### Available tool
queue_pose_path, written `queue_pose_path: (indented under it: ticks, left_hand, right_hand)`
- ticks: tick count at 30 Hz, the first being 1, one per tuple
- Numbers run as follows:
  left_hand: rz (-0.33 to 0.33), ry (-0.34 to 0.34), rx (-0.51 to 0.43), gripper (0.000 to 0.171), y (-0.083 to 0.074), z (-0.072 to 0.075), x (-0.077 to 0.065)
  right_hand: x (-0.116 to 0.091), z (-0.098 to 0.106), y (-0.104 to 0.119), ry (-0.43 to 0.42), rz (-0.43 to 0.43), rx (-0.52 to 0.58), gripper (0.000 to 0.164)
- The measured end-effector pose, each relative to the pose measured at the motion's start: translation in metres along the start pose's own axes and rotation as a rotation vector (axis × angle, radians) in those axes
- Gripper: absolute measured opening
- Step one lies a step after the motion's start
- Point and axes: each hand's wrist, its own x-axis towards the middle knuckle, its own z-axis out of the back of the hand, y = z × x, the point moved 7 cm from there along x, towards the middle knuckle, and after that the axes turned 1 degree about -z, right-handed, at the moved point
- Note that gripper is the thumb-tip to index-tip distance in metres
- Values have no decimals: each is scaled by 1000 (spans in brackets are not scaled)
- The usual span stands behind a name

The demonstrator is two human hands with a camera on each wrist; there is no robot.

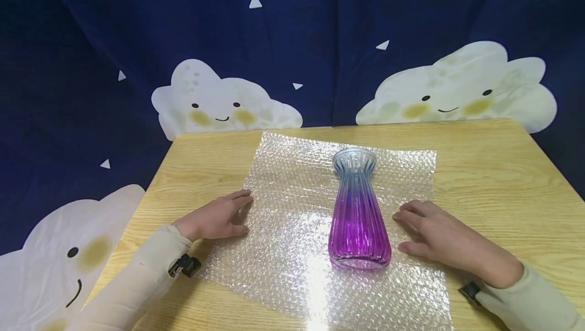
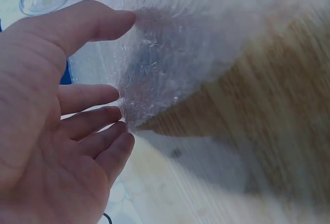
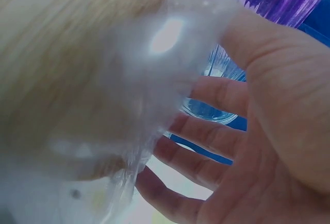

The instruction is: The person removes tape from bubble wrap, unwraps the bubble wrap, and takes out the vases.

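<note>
A ribbed glass vase (image 1: 359,214), blue-grey at the flared mouth and purple at the base, lies on its side on a sheet of bubble wrap (image 1: 283,239). Its mouth points to the far side of the table. My left hand (image 1: 217,218) rests at the sheet's left edge, thumb and fingers spread apart. On the other side, my right hand (image 1: 441,232) lies over the sheet's right part, just beside the vase without touching it. In both wrist views, the fingertips touch the bubble wrap (image 2: 170,64) with relaxed fingers, and neither hand grips anything.
The sheet lies on a light wooden table (image 1: 493,178), whose wood also shows on its left. Behind the far edge hangs a dark blue cloth (image 1: 292,41) with white clouds and small triangles. Small black clips (image 1: 185,266) sit at both sleeves.
</note>
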Motion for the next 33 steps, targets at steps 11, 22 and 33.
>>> queue_pose_path:
  ticks: [11,22,33]
  left_hand:
    - [-8,-21,15,73,-1,-1,1]
    - [-44,-52,50,66,-5,4,1]
    - [-63,-76,74,66,-13,14,4]
  right_hand:
    - [-1,0,0,7,-13,1,59]
    - [-1,0,0,-2,-3,-5,59]
    - [-1,0,1,5,-7,-4,58]
